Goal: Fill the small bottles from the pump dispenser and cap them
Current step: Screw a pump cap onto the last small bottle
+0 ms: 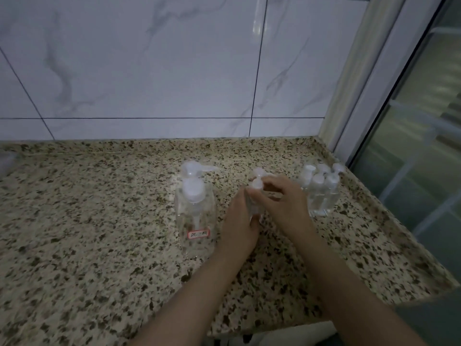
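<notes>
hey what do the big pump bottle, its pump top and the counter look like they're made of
Large clear pump dispenser bottle: likely transparent, glossy plastic, since the counter pattern and dip tube show through it. Its translucent white pump head: probably frosted plastic, milky and matte. Speckled beige-and-black countertop: looks like polished granite or a similar stone, going by its irregular dark flecks.

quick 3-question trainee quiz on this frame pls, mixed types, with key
1. True or false: the large pump dispenser lies on its side.
2. The left hand grips the small bottle by: A) its body B) its cap C) nothing
3. Fill in: the cluster of small bottles stands to the ___ of the right hand.

Key: 1 false, it stands upright; 2 A, the right hand is at the cap; 3 right.
</notes>
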Motion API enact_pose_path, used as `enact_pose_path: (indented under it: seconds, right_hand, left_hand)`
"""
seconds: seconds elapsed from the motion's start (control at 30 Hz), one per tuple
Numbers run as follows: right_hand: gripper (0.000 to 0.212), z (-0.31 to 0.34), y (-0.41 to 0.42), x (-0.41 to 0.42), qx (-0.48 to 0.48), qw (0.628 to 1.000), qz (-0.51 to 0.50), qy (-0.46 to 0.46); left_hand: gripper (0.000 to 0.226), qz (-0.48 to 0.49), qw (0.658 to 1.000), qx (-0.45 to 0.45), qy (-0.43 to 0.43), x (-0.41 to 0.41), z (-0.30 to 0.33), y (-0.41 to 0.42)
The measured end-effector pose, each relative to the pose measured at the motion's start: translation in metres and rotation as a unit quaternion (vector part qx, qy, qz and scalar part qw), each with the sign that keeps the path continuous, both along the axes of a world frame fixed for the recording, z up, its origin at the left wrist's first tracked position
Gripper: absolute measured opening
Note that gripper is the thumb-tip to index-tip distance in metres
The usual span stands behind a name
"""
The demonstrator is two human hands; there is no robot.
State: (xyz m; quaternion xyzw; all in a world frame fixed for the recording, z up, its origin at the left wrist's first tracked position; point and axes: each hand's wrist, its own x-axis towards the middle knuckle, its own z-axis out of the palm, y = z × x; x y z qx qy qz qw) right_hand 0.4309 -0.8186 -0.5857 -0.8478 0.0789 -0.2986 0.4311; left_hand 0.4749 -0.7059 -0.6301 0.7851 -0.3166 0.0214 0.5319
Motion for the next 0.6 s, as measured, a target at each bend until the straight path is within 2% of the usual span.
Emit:
enact_pose_path:
  seconds: [0.13,0.3,0.47,0.6]
  right_hand:
    - [0.025,-0.007,0.006,0.010,-0.012,0.997,-0.069,-0.014]
    - [0.040,-0.012,0.012,0.017,0.026,0.996,-0.076,-0.033]
    - [0.028,-0.013,0.014,0.020,0.068,0.994,-0.081,0.014]
    - [0.026,-0.003,0.017,0.019,0.039,0.996,-0.068,0.052]
  left_hand:
    - [0.060,-0.007,1.000,-0.013,0.023,0.001,-0.005,0.001]
    - [0.070,-0.030,0.998,-0.026,0.047,0.004,-0.003,0.004]
    - [0.056,-0.022,0.996,0.006,0.080,0.005,0.002,0.006]
    - [0.069,-0.014,0.986,0.021,0.162,0.002,0.021,0.004]
